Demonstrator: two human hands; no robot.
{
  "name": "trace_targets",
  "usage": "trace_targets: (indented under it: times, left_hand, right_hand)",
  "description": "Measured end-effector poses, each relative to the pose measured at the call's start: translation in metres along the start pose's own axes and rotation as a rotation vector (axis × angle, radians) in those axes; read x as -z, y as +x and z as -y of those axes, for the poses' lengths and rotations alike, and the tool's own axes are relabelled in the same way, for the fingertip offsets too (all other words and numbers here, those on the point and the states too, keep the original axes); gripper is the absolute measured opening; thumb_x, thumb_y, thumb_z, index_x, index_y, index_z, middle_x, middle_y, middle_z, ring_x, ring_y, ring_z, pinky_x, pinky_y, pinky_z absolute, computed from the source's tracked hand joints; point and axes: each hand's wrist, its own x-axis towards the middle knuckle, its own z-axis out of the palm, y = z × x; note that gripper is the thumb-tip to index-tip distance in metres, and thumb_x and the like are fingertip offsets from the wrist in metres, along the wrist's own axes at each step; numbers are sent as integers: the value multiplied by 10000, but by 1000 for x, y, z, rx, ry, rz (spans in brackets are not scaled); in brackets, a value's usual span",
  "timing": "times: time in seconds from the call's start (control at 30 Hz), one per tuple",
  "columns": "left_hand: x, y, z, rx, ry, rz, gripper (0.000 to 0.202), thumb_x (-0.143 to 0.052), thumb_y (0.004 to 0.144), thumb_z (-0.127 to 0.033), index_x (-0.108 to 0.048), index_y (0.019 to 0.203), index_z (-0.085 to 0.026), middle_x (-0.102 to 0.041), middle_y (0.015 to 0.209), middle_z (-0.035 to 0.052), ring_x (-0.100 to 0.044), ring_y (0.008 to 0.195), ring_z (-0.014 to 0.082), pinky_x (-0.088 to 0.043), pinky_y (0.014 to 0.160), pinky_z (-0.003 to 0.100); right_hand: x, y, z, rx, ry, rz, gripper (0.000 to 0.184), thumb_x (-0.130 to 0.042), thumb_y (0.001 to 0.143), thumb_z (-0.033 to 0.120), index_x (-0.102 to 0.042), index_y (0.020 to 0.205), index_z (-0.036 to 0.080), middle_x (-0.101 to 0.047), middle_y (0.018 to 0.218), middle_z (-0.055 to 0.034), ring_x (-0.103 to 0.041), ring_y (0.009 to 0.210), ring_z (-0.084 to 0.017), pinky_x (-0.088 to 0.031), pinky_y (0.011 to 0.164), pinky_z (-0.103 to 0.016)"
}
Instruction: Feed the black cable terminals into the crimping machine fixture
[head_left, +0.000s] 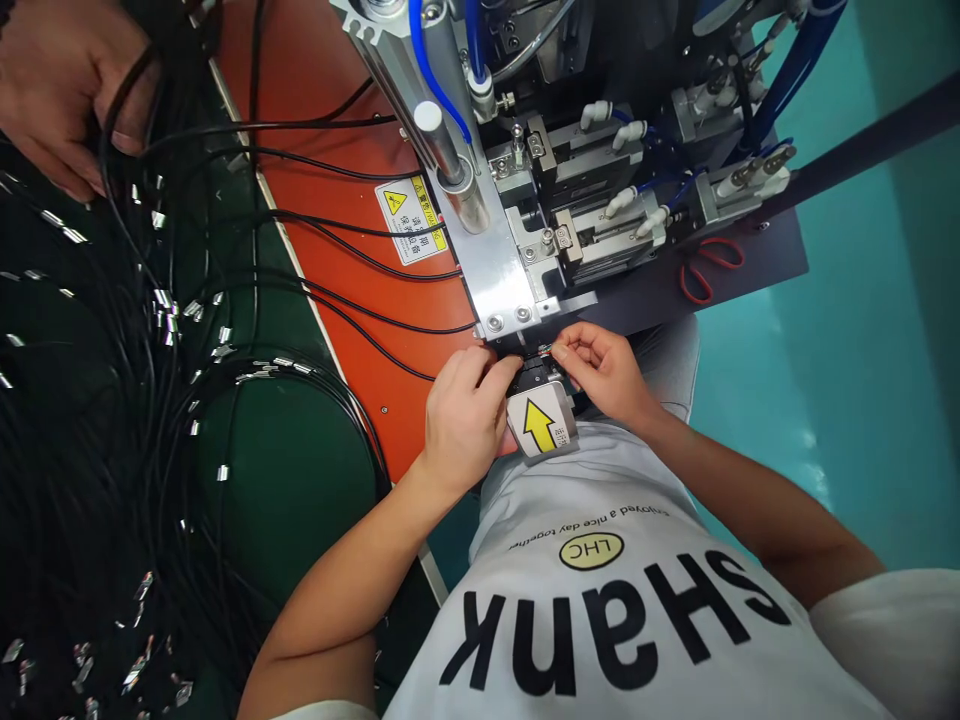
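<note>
My left hand [466, 408] is closed at the front of the machine, its thumb on a small black fixture [536, 373]. A black cable [405, 367] runs in from the left and disappears behind its fingers, so the grip itself is partly hidden. Across the fixture, my right hand [604, 372] pinches tiny wire ends [545, 351] between thumb and index finger. Just below, a metal block with a yellow arrow label [541, 420] faces me. Over both hands stands the machine's silver plate [501, 290].
Bundled black cables with shiny metal ends [169, 315] cover the green surface [285, 490] at left. Another person's hand [75, 90] touches cables at upper left. Pneumatic cylinders [600, 235] and blue hoses [435, 70] rise ahead. Red-handled scissors [709, 268] lie at right.
</note>
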Motion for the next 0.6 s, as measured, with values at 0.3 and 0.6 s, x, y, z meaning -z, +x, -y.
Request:
trace_targets:
  times: [0.3, 0.6]
  left_hand:
    - [-1, -1, 0, 18, -28, 6, 267, -460, 950, -142, -664, 1118, -175, -582, 916, 93, -555, 899, 214, -481, 755, 332]
    - [-2, -2, 0, 17, -27, -7, 263, -466, 945, -137, -669, 1108, -170, -580, 909, 90, -560, 897, 214, -484, 749, 326]
  right_hand:
    - [-3, 3, -4, -129, 269, 50, 237, -716, 852, 407, -654, 828, 179, -519, 639, 45, -422, 524, -73, -352, 527, -235]
    - [-7, -13, 5, 198, -125, -132, 160, -616, 920, 309, -712, 1020, 229, -651, 987, -30, -541, 598, -94, -431, 561, -278]
